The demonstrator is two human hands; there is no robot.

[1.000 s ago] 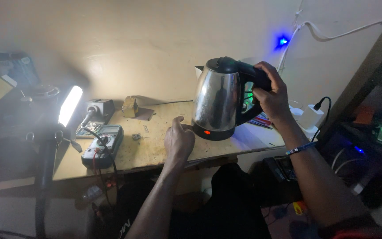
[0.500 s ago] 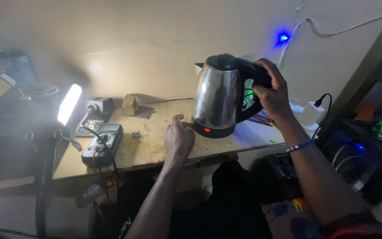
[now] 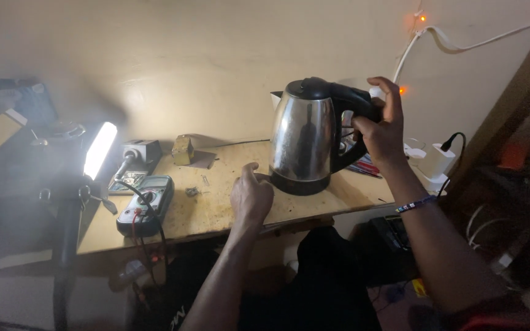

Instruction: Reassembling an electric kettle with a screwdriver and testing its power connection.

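Note:
A stainless steel electric kettle (image 3: 302, 144) with a black lid, handle and base stands upright on the wooden workbench (image 3: 228, 208). My right hand (image 3: 383, 125) grips its black handle on the right side. My left hand (image 3: 250, 195) rests on the bench just left of the kettle's base, fingers curled loosely and holding nothing, its thumb close to the base.
A multimeter (image 3: 146, 204) with leads lies at the bench's left, beside a bright lamp bar (image 3: 100, 150) and a small grey box (image 3: 141, 150). A small brass-coloured block (image 3: 183, 149) sits near the wall. A white charger (image 3: 435, 160) and cables are at the right.
The kettle has come down from slightly tilted and lifted to standing on the bench. The indicator light on the wall went from blue to orange. My left hand stayed put.

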